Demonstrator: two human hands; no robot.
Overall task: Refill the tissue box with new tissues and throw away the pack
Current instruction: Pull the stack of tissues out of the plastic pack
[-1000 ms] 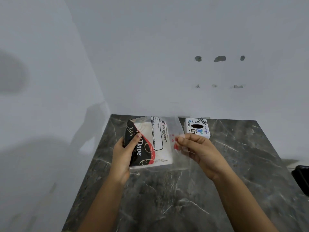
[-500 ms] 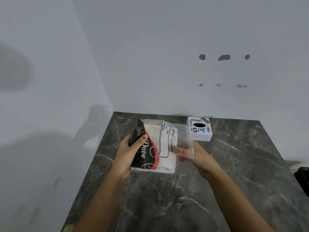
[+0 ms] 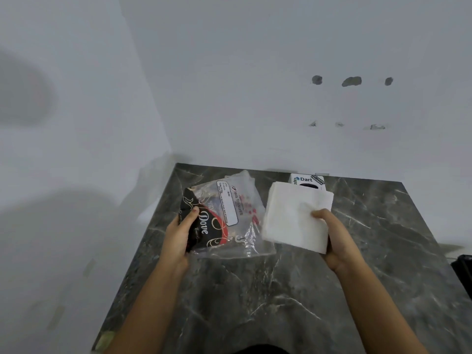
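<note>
My left hand (image 3: 180,235) grips the tissue pack (image 3: 224,215), a clear plastic bag printed black, red and white, now limp and see-through above the table. A white stack of tissues (image 3: 293,215) sits outside the pack in my right hand (image 3: 332,238), thumb on top, held to the right of the pack. Behind the stack stands the small white tissue box (image 3: 307,179) with stickers and a dark oval slot, its lower part hidden by the tissues.
The dark marble table (image 3: 255,302) fills a corner between two white walls, left and back. A black object (image 3: 463,272) sits at the right edge of view, beyond the table's edge.
My right hand has pulled the white tissue stack out of the pack and to the right. The pack has gone flat and limp in my left hand.
</note>
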